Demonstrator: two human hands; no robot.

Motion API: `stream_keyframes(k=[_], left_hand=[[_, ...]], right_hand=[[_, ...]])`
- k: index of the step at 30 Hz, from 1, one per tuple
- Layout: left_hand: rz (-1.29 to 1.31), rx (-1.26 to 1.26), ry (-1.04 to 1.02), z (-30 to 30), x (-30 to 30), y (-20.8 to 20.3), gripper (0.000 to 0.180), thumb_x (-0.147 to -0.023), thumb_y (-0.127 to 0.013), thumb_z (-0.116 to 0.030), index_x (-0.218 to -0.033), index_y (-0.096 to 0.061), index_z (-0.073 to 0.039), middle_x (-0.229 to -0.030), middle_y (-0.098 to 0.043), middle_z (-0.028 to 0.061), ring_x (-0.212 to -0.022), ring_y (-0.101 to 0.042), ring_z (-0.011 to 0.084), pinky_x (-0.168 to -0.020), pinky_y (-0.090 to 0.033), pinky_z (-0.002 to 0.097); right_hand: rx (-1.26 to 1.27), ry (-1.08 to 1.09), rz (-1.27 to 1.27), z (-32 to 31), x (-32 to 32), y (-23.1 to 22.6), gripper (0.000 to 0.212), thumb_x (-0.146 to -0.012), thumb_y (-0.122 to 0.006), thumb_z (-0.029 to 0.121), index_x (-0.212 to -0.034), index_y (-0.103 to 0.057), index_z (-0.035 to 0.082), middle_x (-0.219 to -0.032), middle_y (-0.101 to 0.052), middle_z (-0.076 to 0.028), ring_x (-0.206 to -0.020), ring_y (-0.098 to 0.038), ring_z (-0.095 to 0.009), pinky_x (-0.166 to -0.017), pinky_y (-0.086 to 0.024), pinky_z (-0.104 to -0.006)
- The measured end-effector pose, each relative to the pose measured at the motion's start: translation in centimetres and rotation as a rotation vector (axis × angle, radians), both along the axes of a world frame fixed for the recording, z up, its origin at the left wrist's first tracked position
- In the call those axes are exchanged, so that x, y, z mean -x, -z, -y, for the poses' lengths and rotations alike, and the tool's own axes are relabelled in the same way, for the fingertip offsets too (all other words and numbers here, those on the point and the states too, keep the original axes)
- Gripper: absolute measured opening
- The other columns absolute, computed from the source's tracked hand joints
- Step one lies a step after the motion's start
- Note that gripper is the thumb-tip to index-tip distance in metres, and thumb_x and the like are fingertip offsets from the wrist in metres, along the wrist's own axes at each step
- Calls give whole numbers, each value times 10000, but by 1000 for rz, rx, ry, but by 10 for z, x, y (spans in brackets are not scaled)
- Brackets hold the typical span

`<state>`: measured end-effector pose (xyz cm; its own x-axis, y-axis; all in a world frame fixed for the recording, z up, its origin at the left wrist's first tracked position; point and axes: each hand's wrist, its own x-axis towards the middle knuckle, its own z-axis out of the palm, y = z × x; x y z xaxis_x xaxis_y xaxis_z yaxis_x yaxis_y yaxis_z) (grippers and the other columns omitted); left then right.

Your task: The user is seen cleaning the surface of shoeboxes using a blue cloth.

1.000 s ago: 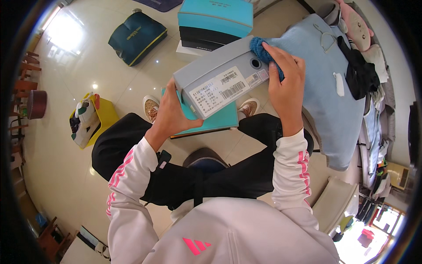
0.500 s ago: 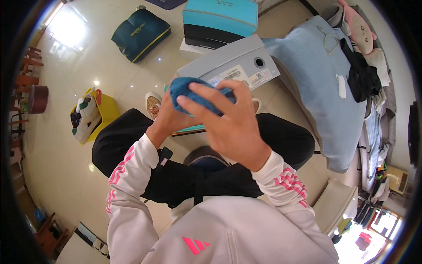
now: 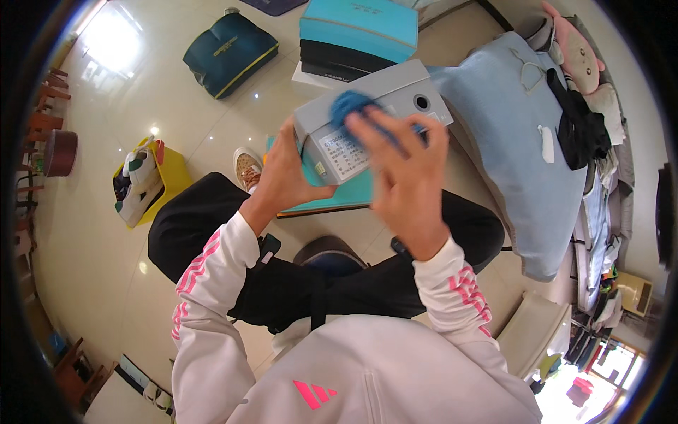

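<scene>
A grey shoebox (image 3: pixel 392 86) with white labels and a round dark hole rests tilted in front of me, over a flat turquoise box (image 3: pixel 346 196) by my feet. My left hand (image 3: pixel 284 169) grips its left end, thumb at the lower corner and fingers up along the side. In my right hand (image 3: pixel 409 180) is a bunched blue cloth (image 3: pixel 349 113), pressed or held close against the labelled end; the fingers are blurred by motion. Part of the box end is hidden behind the cloth and fingers.
Beyond it stands a stack of turquoise and black boxes (image 3: pixel 357 35). To its left is a dark green bag (image 3: pixel 229 55). A yellow bin (image 3: pixel 173 173) with shoes sits left of my knee. A blue-covered bed (image 3: pixel 508 141) lies at right, with black clothing (image 3: pixel 583 127) on it.
My right hand has carried the blue cloth up and right onto the shoebox's end. My left hand has let go of the cloth and taken hold of the box's left end.
</scene>
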<state>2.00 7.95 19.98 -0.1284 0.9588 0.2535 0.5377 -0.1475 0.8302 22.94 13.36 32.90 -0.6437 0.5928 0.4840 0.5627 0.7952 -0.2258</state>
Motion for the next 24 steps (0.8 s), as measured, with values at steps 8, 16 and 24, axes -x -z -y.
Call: stream_keyframes(k=[8, 16, 24], left_hand=[[-40, -21, 85, -2, 2, 4, 1194, -570, -956, -310, -1531, -314, -9, -1373, -556, 245, -1315, -558, 419, -1064, -499, 483], [-1, -24, -8, 0, -2, -2, 1187, -576, -946, -317, -1531, -316, -4, -1378, -534, 255, -1268, -564, 431, -1091, -460, 466], [20, 4, 23, 1, 2, 11, 1225, -572, -962, -325, -1538, -284, 4, -1363, -545, 259, -1268, -575, 433, -1073, -472, 472]], right_hand=[[67, -207, -81, 18, -6, 13, 599, -801, -711, -9, -1339, -712, 254, -1454, -607, -29, -1193, -508, -364, -1035, -430, -493], [-66, 114, -174, -38, -46, 22, 506, -879, -638, -55, -1311, -741, 188, -1397, -670, -33, -1166, -490, -347, -1049, -394, -456], [50, -59, -93, 44, -3, 27, 671, -808, -713, -39, -1403, -689, 272, -1493, -588, -13, -1264, -462, -318, -1065, -351, -461]])
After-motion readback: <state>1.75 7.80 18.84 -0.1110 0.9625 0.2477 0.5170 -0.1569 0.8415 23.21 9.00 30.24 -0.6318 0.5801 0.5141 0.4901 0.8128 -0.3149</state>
